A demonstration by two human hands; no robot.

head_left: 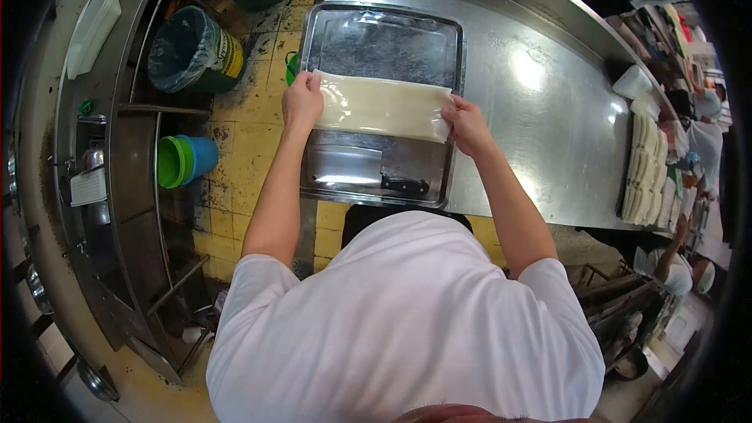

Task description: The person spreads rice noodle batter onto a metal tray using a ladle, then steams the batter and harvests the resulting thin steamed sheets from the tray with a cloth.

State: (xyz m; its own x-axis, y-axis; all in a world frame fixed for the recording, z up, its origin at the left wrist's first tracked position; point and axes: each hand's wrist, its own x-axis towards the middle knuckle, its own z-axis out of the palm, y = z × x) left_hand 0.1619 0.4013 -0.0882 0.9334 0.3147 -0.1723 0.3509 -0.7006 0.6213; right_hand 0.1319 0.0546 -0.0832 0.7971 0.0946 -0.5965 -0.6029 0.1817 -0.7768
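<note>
A wide, pale cream sheet of dough point(384, 108) with a glossy surface stretches between my two hands over a metal tray point(380, 31). My left hand point(303, 100) pinches its left end near the upper corner. At the opposite end, my right hand point(468, 124) has its fingers closed on the edge. Below the sheet, a cleaver point(345, 164) with a broad blade and black handle lies in the near part of the tray. The far part of the tray looks wet or greasy. Part of the tray's middle is hidden under the sheet.
The tray rests on a steel counter point(540, 110). Stacked pale, folded pieces point(645, 172) sit at the counter's right end. Left on the yellow tiled floor are a lined bin point(188, 51) and green and blue buckets point(176, 160). Other people in white work at far right.
</note>
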